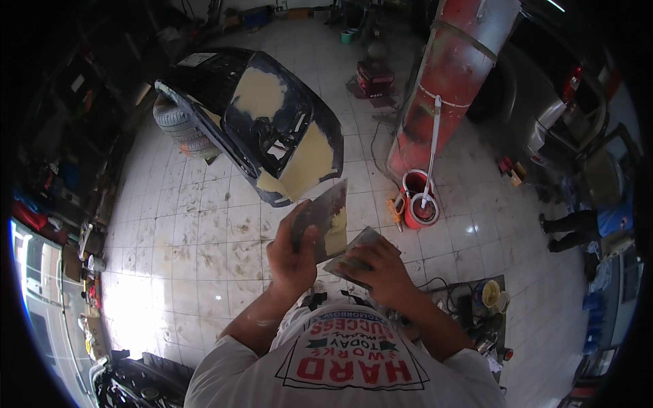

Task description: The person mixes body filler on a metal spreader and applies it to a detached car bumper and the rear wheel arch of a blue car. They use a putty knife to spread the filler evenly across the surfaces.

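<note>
tiled floor (224,265) — both hands (292,257) (377,268) gripping: paste-smeared plate (323,217) in left, flat spreader (366,236) in right

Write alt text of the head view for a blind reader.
A left hand holds a flat plate smeared with yellowish paste while the right hand grips a second plate, above a tiled floor. Beyond them is a black car part with pale patches; a red bucket stands to its right.

A fisheye looks down from the head. Left hand (294,260) and right hand (375,266) are near — floor (204,234) farther off.
</note>
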Demonstrator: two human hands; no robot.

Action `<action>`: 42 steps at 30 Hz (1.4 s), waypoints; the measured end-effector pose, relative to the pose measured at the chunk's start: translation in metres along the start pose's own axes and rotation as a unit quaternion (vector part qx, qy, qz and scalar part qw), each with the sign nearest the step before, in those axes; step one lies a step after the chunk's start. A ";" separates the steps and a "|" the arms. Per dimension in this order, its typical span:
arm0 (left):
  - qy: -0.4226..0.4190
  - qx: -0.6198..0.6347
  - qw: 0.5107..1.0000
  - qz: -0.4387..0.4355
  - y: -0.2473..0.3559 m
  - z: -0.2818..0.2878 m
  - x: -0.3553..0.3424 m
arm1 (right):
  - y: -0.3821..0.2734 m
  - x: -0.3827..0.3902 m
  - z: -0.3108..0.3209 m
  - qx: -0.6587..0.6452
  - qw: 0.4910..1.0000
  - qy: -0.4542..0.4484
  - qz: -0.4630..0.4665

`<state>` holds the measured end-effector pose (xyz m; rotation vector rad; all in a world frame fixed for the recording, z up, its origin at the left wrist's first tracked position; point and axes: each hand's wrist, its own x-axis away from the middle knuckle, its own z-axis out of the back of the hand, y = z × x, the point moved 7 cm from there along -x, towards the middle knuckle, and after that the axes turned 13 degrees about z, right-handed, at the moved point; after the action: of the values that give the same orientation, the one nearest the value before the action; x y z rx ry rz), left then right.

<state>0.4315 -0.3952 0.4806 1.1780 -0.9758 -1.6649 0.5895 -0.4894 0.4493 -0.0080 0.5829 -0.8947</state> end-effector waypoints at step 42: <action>-0.015 -0.006 1.000 -0.008 -0.019 -0.023 0.018 | 0.017 0.022 -0.024 -0.100 0.995 -0.003 -0.031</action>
<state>0.4460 -0.4087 0.4522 1.1598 -0.9763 -1.7031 0.6007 -0.4892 0.4143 -0.2100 0.6682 -0.8931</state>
